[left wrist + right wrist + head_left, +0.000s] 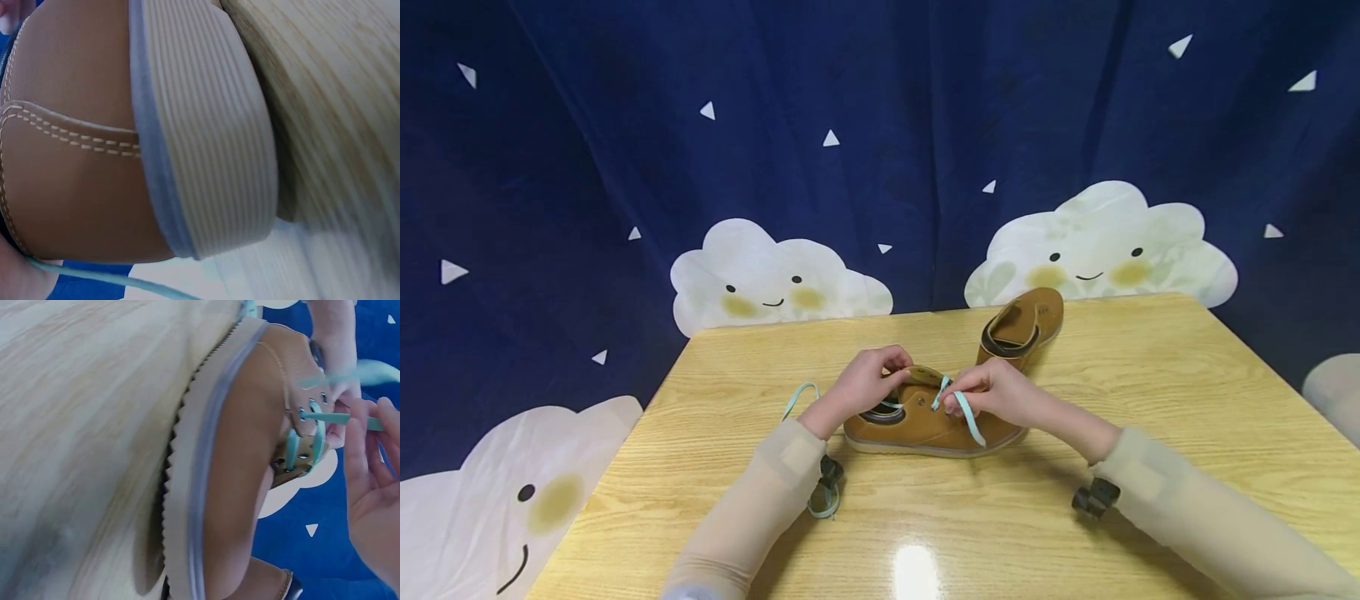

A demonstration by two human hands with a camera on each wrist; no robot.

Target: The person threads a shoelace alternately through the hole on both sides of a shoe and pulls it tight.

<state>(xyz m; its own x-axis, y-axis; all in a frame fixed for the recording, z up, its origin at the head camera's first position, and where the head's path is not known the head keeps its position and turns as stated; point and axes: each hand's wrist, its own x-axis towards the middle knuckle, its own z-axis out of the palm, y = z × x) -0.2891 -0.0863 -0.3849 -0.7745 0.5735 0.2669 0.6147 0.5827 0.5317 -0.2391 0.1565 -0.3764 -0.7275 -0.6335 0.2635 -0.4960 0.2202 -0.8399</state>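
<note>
A brown shoe point(940, 429) with a pale sole lies sideways on the table, its toe to the right. With thumb and fingers my left hand point(861, 383) pinches the raised eyelet flap point(922, 373) at the shoe's opening. My right hand point(1007, 396) pinches a light teal shoelace point(970, 421) above the near eyelets, a short tail hanging down. In the right wrist view, the lace point(331, 417) runs taut from an eyelet to the fingers of the right hand point(375, 500). The left wrist view mostly shows the ribbed sole point(212, 137).
A second brown shoe point(1051, 308) stands behind, toe pointing away, with no lace in the eyelets that show. The other lace length point(801, 392) trails left of the shoe and loops onto the wooden table point(1150, 375) near my left wrist. A blue curtain point(887, 167) hangs behind.
</note>
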